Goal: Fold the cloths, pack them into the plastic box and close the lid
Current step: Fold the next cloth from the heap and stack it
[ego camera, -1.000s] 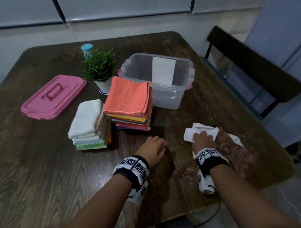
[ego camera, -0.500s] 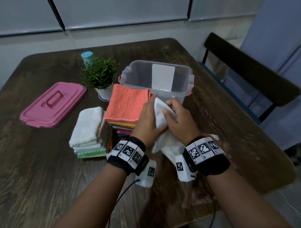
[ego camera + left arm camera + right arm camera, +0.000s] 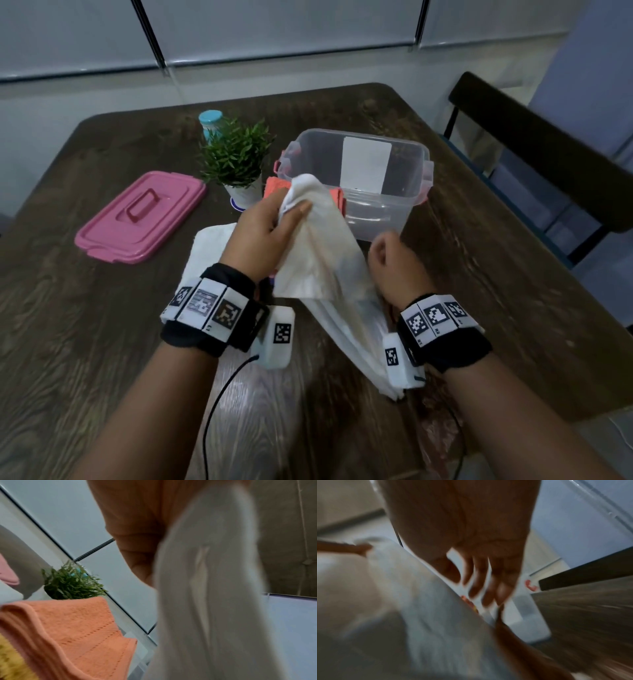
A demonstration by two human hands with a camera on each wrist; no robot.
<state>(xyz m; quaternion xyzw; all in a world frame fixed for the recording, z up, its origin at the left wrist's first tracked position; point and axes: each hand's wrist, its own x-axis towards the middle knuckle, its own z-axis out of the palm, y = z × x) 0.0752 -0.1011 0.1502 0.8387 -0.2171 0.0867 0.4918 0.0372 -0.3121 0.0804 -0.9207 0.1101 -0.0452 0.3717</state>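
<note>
A white cloth [image 3: 329, 267] hangs unfolded in front of the clear plastic box [image 3: 414, 192], its lower end trailing on the table. My left hand [image 3: 291, 209] pinches its top corner, raised above the orange-topped stack of folded cloths [image 3: 274, 183]. In the left wrist view the white cloth [image 3: 205, 588] drapes past my left hand [image 3: 137, 534]. My right hand [image 3: 394, 260] hovers right of the cloth's lower half. The blurred right wrist view shows my right hand [image 3: 484, 588] with loose fingers holding nothing, the white cloth [image 3: 402, 601] to its left. The box holds no cloths.
The pink lid [image 3: 144, 216] lies at the left of the table [image 3: 85, 342]. A second stack topped by a white cloth [image 3: 209, 246] sits under my left wrist. A potted plant [image 3: 236, 154] and a teal-capped bottle [image 3: 210, 120] stand behind. A dark chair [image 3: 548, 137] stands at right.
The right hand picked the white cloth off the table and brought it to the left hand. Now the left hand holds the corner higher; the right hand has let go and dropped lower right.
</note>
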